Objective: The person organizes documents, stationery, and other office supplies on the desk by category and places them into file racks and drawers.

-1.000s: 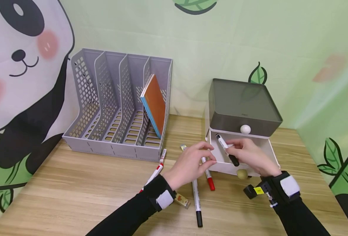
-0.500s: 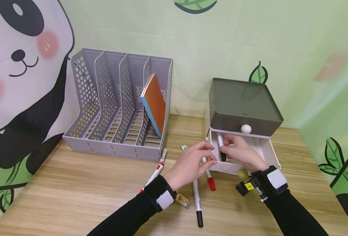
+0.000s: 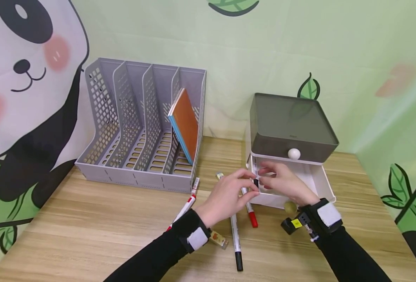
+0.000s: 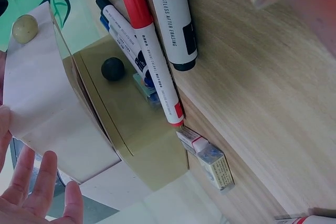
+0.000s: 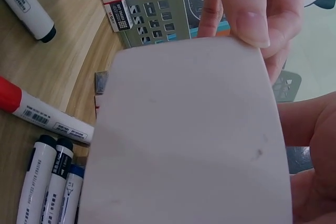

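In the head view my right hand (image 3: 282,182) is inside the white drawer (image 3: 315,180), its loosely bent fingers beside a black-and-white marker (image 3: 255,183) that lies along the drawer's left wall. My left hand (image 3: 229,196) is at the drawer's front left corner, thumb and index finger around its edge. The left wrist view has other left fingers (image 4: 44,179) stretched along the drawer's side. Before the drawer lie a red-capped marker (image 3: 252,215) and a longer black-capped one (image 3: 237,244). The drawer's front panel (image 5: 184,129) hides the inside in the right wrist view.
A grey file organizer (image 3: 137,178) holds an orange-covered book (image 3: 187,129) in its right slot. Left of my left hand lie a red marker (image 3: 185,207) and an eraser (image 3: 195,185). A small patterned block (image 3: 218,239) sits below my wrist. Above the drawer is a closed dark drawer (image 3: 292,133).
My right hand has lowered the marker into the drawer and moved left. The marker now lies against the left wall, and the fingers have let go of it. My left hand has stayed put.
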`<state>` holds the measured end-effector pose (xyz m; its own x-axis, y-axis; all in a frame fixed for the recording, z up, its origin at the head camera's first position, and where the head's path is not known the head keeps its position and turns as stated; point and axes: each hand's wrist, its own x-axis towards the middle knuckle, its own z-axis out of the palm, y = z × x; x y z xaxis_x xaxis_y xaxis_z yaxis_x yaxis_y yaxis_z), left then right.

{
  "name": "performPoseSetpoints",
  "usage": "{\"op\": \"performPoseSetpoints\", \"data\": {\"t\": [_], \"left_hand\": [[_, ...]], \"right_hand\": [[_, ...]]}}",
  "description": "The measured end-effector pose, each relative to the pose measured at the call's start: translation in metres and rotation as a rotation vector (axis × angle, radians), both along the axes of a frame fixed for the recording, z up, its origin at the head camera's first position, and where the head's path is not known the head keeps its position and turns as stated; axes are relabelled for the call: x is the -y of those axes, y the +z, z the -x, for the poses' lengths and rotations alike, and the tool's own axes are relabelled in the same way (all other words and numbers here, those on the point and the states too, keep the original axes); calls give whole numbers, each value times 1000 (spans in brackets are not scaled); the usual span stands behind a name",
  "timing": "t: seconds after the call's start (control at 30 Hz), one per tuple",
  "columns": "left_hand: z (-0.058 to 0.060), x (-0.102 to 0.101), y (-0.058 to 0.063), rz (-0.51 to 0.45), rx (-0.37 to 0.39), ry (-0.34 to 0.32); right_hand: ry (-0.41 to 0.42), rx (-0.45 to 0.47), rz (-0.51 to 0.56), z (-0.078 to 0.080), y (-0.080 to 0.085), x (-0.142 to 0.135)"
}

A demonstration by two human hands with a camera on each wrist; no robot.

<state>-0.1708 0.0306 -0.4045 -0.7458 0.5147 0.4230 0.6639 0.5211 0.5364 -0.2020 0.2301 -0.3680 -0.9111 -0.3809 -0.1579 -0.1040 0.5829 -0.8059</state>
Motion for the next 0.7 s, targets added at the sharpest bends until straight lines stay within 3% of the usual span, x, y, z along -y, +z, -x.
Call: {"op": "performPoseSetpoints", "data": {"t": [0.2, 0.53, 0.7], "left_hand": [[-1, 1, 2, 1, -3, -13], [-8, 14, 4, -23, 84, 24], [-8, 25, 2, 22, 55, 49]], "right_hand": [[3, -53, -24, -4, 0, 1], [-91, -404, -60, -22, -1, 2], [-202, -520, 2, -33, -3, 7]]}}
